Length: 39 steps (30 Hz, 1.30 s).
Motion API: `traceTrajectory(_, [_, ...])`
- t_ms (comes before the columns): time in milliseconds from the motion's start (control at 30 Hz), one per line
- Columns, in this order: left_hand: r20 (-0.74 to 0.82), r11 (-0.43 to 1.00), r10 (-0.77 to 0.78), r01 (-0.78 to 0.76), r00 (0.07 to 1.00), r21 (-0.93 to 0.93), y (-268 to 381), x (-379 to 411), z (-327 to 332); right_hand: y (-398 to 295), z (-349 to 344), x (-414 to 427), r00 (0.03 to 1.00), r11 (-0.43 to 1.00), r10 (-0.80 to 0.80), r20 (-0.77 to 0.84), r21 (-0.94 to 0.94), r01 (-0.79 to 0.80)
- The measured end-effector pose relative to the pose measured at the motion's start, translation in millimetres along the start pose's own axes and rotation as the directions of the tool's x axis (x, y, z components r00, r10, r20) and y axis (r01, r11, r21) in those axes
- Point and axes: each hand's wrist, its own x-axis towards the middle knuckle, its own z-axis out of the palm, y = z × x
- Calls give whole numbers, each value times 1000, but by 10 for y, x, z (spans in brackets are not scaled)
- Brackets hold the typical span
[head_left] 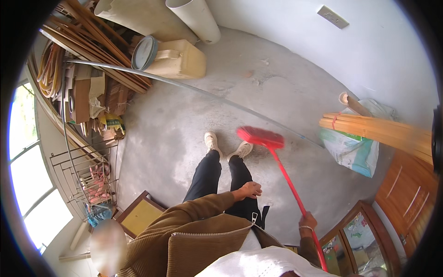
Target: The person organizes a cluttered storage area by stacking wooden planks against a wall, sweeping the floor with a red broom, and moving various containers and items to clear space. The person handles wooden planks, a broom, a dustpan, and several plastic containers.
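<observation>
My right hand (308, 221) grips the red handle of a broom (261, 136), low on the right. The red broom head is raised near my right shoe, and its bristles look blurred. My left hand (250, 190) is in front of my thighs, its fingers loosely curled with nothing visible in them. My two light shoes (211, 140) stand on the grey concrete floor (155, 145). Beyond them a long thin metal pole (207, 96) stretches from the stacked wood at the upper left to a plastic bag (349, 150) on the right.
Wooden strips (360, 125) extend over the bag. At the upper left are a cream jerrycan (188, 59), a round lid (143, 52), timber and stacked cardboard (82, 100). A metal rack (83, 173) stands left, a glass-doored cabinet (367, 239) lower right, and a white wall (373, 55) upper right.
</observation>
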Motion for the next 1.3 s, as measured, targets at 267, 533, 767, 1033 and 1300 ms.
traceTrajectory(267, [-136,836,90,-149,987,-529,-186,-22,-881,-2477,311,267,808,742,-571,144,511,433])
traceTrajectory(533, [-918,661,115,-719,380,-215,-108,-595,-3561,-4206,-149,-193,134,356,-856,499,758,-547])
traceTrajectory(767, [-816,733,104,-599,568,-323,171,-876,-4205,-5548,-147,-147,131,74,-878,460,400,-914])
traceTrajectory(1033, [-157,932,323,-342,933,-118,64,-119,-1897,-3548,-792,-973,465,-428,-773,432,187,-884])
traceTrajectory(1300, [-35,974,222,-223,974,-46,-237,-994,-854,-3289,-1285,-2239,590,-440,-552,589,395,-806])
